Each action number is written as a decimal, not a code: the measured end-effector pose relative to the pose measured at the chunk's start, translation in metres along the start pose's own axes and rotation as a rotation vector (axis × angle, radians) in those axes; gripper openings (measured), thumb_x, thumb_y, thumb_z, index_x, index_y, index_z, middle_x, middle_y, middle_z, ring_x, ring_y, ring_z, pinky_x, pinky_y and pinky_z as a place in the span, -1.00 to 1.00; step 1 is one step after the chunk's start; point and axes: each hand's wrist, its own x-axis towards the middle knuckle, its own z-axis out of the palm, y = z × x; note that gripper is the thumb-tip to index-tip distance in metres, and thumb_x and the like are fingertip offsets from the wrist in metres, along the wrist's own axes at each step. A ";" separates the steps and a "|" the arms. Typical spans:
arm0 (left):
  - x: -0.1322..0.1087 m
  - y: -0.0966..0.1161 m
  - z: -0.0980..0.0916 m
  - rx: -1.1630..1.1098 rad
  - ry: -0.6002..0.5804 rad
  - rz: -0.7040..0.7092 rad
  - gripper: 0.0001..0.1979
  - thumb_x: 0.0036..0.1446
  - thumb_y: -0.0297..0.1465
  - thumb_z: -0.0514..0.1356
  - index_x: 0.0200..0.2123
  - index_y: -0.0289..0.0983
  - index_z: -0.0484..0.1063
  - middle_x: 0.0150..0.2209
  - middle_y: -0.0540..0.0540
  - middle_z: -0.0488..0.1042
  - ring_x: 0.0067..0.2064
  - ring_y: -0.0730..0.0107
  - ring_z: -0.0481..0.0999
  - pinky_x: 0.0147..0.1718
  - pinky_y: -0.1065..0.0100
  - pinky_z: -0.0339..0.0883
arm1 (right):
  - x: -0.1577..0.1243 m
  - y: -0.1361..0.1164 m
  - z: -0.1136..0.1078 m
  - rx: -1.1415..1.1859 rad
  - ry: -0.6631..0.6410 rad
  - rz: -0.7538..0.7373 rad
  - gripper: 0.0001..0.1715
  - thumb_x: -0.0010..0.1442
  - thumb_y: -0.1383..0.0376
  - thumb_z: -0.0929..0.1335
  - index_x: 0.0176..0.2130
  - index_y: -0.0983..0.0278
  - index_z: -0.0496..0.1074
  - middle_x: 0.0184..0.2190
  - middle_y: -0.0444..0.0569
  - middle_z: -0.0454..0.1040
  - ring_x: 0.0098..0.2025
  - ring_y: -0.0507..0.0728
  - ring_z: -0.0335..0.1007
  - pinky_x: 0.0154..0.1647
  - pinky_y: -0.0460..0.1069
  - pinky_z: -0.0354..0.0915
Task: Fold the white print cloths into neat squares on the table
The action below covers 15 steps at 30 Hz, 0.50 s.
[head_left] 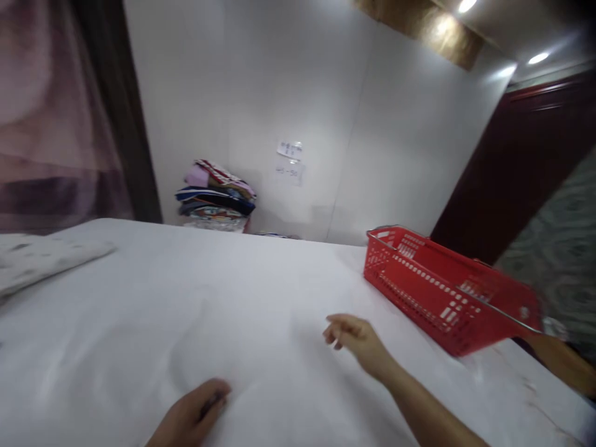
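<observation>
My left hand (193,415) lies palm down on the white cloth (139,323) that covers the table, at the bottom edge of the view, with nothing visible in it. My right hand (354,338) hovers just above the cloth near the middle. Its fingers are loosely bent and apart, and it holds nothing. A red plastic basket (433,288) stands on the table to the right of my right hand, a short way from it.
At the far right edge, another person's forearm (565,363) is next to the basket's metal handle (552,326). A stack of folded colourful clothes (216,195) sits against the white wall behind the table. A pale patterned cloth (41,257) lies at the table's left.
</observation>
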 end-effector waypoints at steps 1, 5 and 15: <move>-0.001 0.004 0.000 0.016 -0.003 0.030 -0.77 0.03 -0.18 0.04 -0.41 -0.13 0.42 -0.44 0.02 0.47 -0.38 0.32 0.42 -0.33 0.38 0.28 | -0.003 0.016 0.024 -0.017 -0.062 0.006 -0.68 0.04 0.14 0.35 -0.21 0.24 0.45 -0.40 -0.03 0.50 -0.34 0.10 0.41 -0.32 0.01 0.32; -0.006 0.012 0.004 0.098 0.075 0.058 -0.82 0.03 -0.31 0.05 -0.37 -0.20 0.43 -0.44 0.00 0.45 -0.41 0.40 0.37 -0.33 0.41 0.24 | -0.009 0.047 0.093 -0.151 -0.206 0.007 -0.66 0.09 0.14 0.31 -0.17 0.24 0.45 -0.27 0.02 0.51 -0.19 0.16 0.41 -0.09 0.10 0.28; -0.001 0.006 0.012 -0.296 0.018 -0.219 -0.75 -0.10 -0.42 0.09 -0.29 -0.29 0.45 -0.43 -0.02 0.48 -0.55 0.50 0.38 -0.59 0.45 0.26 | -0.014 0.077 0.133 -0.477 -0.278 -0.200 -0.60 0.05 0.07 0.28 -0.17 0.17 0.49 -0.10 -0.01 0.46 -0.04 0.21 0.37 0.03 0.07 0.28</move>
